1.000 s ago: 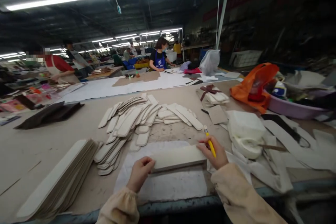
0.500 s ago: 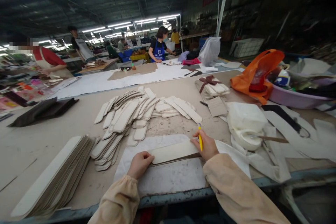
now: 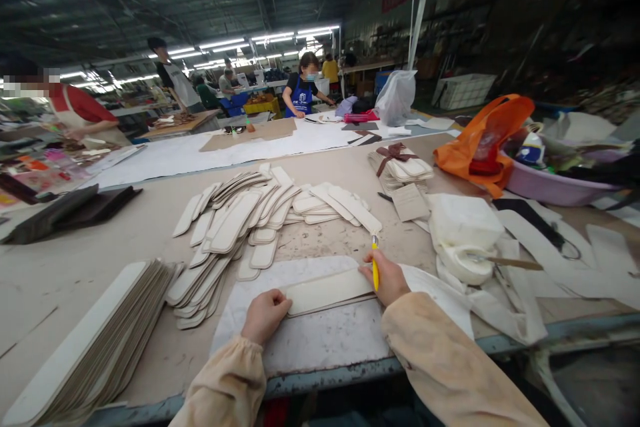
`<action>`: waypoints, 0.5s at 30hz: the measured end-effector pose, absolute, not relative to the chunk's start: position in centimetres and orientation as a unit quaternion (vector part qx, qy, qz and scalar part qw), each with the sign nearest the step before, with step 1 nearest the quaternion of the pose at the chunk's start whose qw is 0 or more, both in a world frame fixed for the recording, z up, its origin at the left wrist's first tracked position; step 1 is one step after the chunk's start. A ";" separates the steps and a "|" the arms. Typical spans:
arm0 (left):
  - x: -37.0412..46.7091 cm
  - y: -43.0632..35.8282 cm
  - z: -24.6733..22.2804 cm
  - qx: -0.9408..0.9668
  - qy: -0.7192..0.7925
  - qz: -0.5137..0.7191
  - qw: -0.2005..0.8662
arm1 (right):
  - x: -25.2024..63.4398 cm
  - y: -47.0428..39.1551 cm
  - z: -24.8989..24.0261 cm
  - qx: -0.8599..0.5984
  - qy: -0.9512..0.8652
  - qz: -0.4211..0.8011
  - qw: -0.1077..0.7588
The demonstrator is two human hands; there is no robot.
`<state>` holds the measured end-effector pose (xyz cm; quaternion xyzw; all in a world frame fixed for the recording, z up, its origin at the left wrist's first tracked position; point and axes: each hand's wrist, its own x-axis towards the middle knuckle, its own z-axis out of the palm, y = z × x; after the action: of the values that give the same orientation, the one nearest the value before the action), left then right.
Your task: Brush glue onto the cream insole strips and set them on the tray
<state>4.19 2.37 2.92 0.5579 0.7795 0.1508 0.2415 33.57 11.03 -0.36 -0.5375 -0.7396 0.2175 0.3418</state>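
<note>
A long off-white strip with rounded corners (image 3: 325,290) lies over a white sheet (image 3: 325,340) in front of me, and a second layer shows beneath its lower edge. My left hand (image 3: 267,313) pinches the strip's left end between thumb and fingers. In my right hand (image 3: 387,280) is a brush with a yellow handle (image 3: 375,270), its tip pointing away from me. The fingers of that hand also touch the strip's right end. Just beyond it, shorter rounded pieces (image 3: 235,220) lie overlapped in a loose fan.
At the left leans a stack of long strips (image 3: 95,340). On the right stand a white tub (image 3: 465,227) with a stick across it, an orange bag (image 3: 480,147) and a lilac basin (image 3: 560,183). A co-worker in a blue apron (image 3: 303,97) is across the table.
The view has shifted slightly. Both hands keep almost the same place on the strip, and the brush is still in my right hand. A person in the left background stands more upright.
</note>
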 end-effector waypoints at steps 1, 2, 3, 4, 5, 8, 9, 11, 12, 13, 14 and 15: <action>4.3 2.4 3.1 0.559 0.780 0.147 0.239 | 33.5 11.0 -0.4 -0.538 -0.741 0.215 0.340; 4.4 2.4 3.2 0.559 0.781 0.144 0.237 | 33.5 11.0 -0.4 -0.538 -0.744 0.211 0.337; 4.4 2.4 3.3 0.559 0.783 0.140 0.235 | 33.5 11.0 -0.5 -0.538 -0.747 0.206 0.332; 4.4 2.4 3.3 0.558 0.784 0.137 0.234 | 33.5 11.1 -0.5 -0.539 -0.750 0.199 0.327; 4.4 2.4 3.3 0.559 0.785 0.134 0.233 | 33.5 11.1 -0.5 -0.538 -0.755 0.189 0.322; 4.4 2.5 3.4 0.565 0.782 0.125 0.233 | 33.6 11.1 -0.2 -0.526 -0.778 0.142 0.312; 4.4 2.5 3.4 0.568 0.779 0.121 0.234 | 33.6 11.0 0.0 -0.521 -0.786 0.127 0.308; 4.3 2.5 3.4 0.577 0.773 0.113 0.237 | 33.2 10.6 0.3 -0.512 -0.798 0.104 0.300; 4.2 2.5 3.3 0.581 0.770 0.107 0.239 | 32.8 10.2 0.4 -0.501 -0.807 0.097 0.298; 4.0 2.5 3.2 0.586 0.767 0.099 0.240 | 32.3 9.7 0.4 -0.482 -0.819 0.091 0.297; 3.9 2.6 3.1 0.591 0.765 0.089 0.240 | 31.7 9.1 0.3 -0.440 -0.842 0.086 0.302; 3.7 2.6 2.9 0.597 0.762 0.076 0.240 | 30.9 8.5 0.1 -0.393 -0.864 0.083 0.303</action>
<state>3.71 2.64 2.90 0.5966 0.7621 0.0764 0.2396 30.90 8.46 0.06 -0.3933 -0.8640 0.0827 0.3033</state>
